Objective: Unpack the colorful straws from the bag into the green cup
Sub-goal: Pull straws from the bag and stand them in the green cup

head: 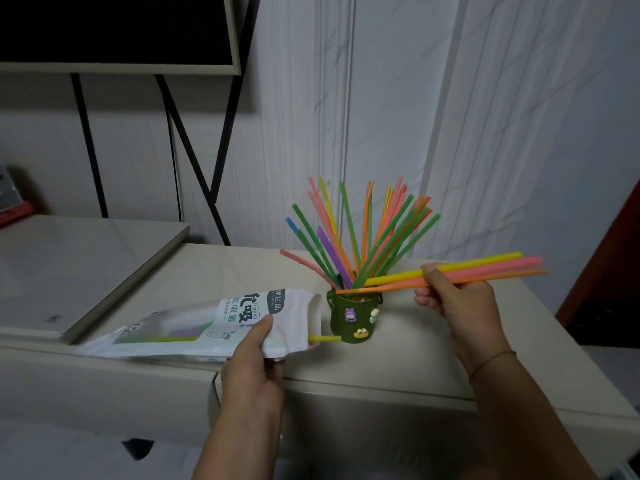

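1. The left hand [254,358] grips the white printed plastic straw bag [194,327] near its open mouth; the thumb lies on top of the bag and the fingers curl underneath.
2. The bag lies on its side on the pale beige countertop [415,358], with its mouth turned toward the cup; purple and green straws [180,332] show through its clear window.
3. One yellow straw [323,338] pokes out of the bag's mouth; its tip reaches the lower side of the cup.
4. The small dark green cup [351,318], dotted with little cartoon charms, stands upright on the countertop just beside the bag's mouth.
5. A fan of green, orange, pink, yellow, purple and blue straws [349,237] already stands in the cup, splaying outward.
6. The right hand [453,299] pinches a small bundle of yellow, pink and orange straws [491,268] between thumb and curled fingers; the bundle lies nearly level, its left ends above the cup's rim and its long ends pointing right.
7. A thin cord bracelet [491,362] circles the right wrist.
8. A flat white lidded appliance [86,271] sits to the left; a dark framed screen [121,29] on black metal legs stands behind it.
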